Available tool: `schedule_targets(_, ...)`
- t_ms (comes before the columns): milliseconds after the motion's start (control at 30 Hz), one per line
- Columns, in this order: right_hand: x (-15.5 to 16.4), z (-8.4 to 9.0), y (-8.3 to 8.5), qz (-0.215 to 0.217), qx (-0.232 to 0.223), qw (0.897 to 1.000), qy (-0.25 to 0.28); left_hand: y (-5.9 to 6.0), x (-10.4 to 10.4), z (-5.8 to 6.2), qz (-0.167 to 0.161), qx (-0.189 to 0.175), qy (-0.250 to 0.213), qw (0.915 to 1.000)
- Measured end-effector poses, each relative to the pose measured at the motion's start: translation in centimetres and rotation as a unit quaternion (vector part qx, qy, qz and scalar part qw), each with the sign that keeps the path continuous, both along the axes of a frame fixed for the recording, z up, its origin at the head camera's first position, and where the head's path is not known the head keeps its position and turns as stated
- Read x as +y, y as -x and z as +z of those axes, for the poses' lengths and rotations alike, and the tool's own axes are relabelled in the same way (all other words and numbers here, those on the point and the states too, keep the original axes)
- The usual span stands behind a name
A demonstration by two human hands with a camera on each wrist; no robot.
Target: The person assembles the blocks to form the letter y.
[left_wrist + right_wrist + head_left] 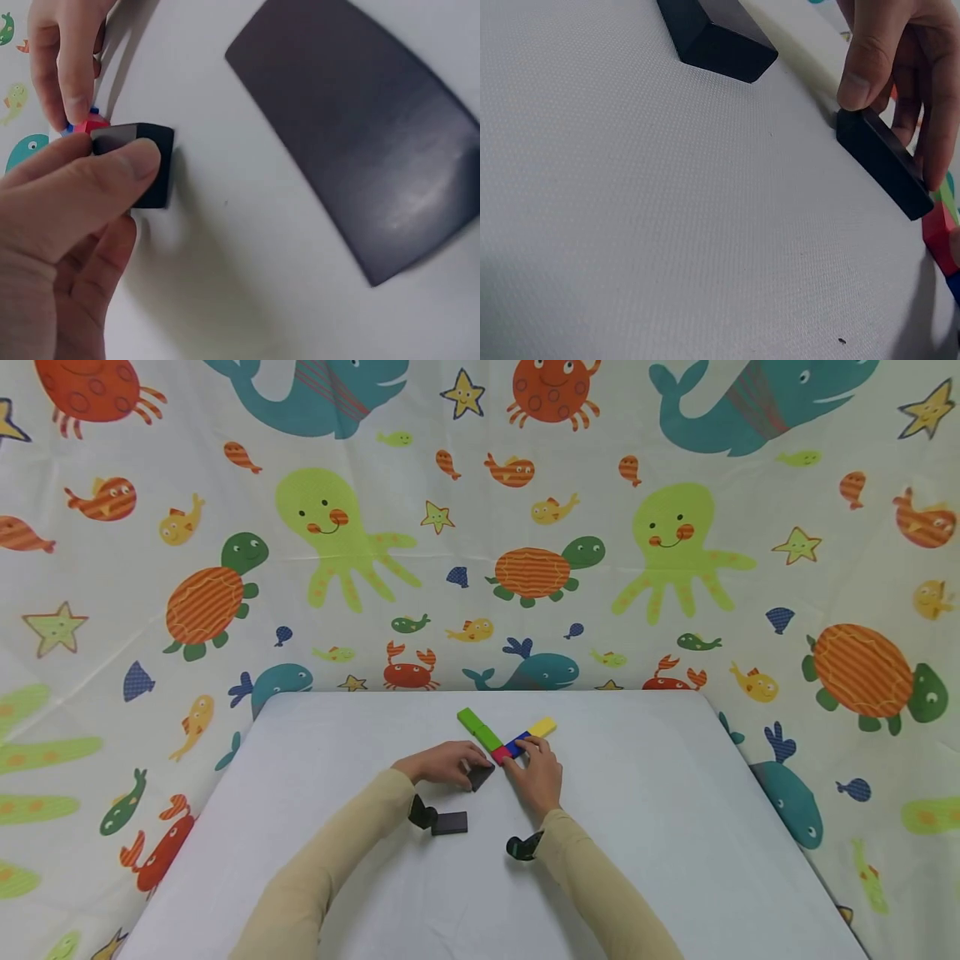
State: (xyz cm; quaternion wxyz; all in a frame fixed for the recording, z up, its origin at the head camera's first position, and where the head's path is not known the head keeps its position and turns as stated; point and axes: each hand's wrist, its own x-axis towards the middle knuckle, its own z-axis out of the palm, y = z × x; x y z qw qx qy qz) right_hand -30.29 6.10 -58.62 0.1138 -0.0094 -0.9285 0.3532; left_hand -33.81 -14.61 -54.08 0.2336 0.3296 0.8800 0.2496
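A small black rectangular block (480, 774) sits near the middle of the white table (675, 827), pinched between the curled thumb and fingers of the left hand (442, 763), touching a red block (498, 754). The right hand (536, 770) rests relaxed fingertips on the adjoining blue block (515, 746). A second black block (449, 822) lies nearby.

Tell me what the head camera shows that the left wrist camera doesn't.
Only the head view shows the green block, the yellow block, both sleeves, the sea-animal cloth and the whole white table. Only the left wrist view shows the thumb lying across the held black block, close up. Both show the left hand gripping that block, the right hand on the coloured blocks beside it, the red block and a second black block lying loose on the table.
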Motion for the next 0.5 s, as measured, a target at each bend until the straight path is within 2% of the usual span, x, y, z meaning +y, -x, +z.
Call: schedule_targets(500, -0.2, -0.19, 0.01, -0.007, 0.001, 1.0, -0.008, 0.78, -0.08, -0.21, 0.003, -0.007, 0.002, 1.0)
